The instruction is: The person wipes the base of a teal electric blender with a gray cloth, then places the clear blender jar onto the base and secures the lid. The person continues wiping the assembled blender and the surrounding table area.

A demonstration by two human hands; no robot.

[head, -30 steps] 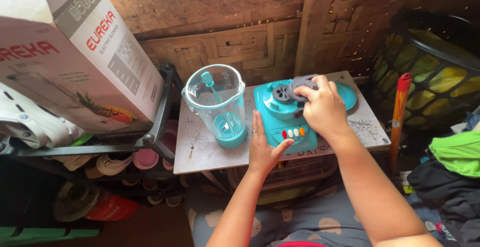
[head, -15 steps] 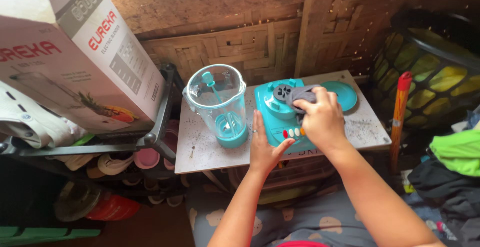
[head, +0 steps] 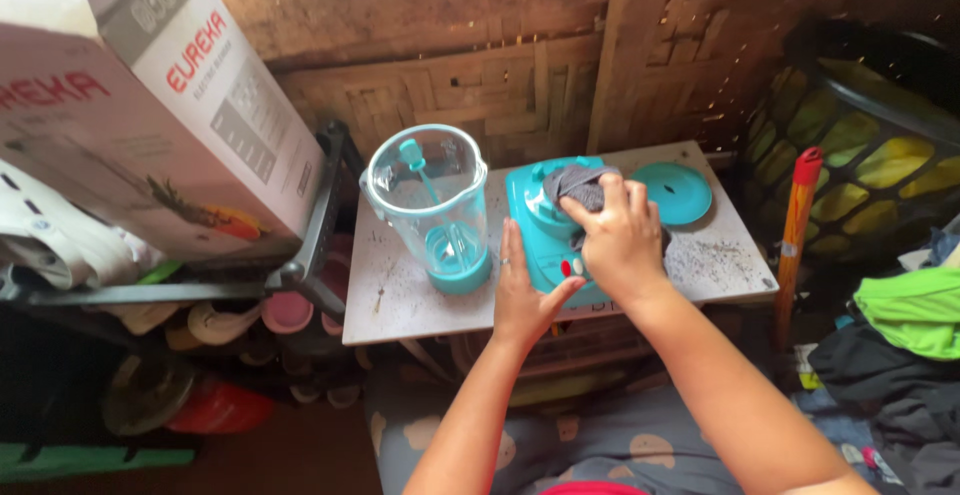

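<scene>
Underhand (head: 615, 235) — soft grey cloth (head: 578, 185), glossy teal base (head: 540, 225)

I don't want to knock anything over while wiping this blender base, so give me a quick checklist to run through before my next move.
1. Left hand braces the teal blender base at its side: ok.
2. Right hand presses the grey cloth on top of the base: ok.
3. Clear jar stands upright, apart from the base: ok.
4. Teal lid lies flat on the table, away from the edge: ok.
5. Base unplugged: cannot tell, no cord shows.
6. Buttons free of the hands: not ok, the right hand partly covers them.
</scene>
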